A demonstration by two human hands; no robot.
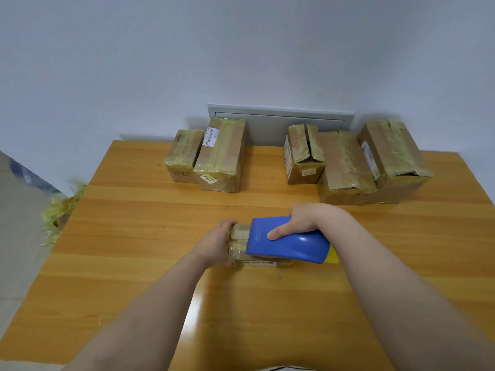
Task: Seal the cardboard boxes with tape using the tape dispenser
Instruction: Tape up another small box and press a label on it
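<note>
A small cardboard box [242, 247] lies in the middle of the wooden table [134, 236], mostly hidden under the tool and my hands. My left hand [218, 243] grips its left end, fingers curled over the far edge. On top of the box sits the blue tape dispenser [290, 243] with a yellow part at its right end. My right hand [300, 222] wraps around the dispenser from above, thumb laid flat on its blue shell.
Two taped boxes [214, 156] stand at the back left of the table. Three more boxes [356, 162] stand at the back right, one with its flaps parted. A grey wall panel [278, 121] is behind them. Yellowish tape scraps [60, 210] lie past the table's left edge.
</note>
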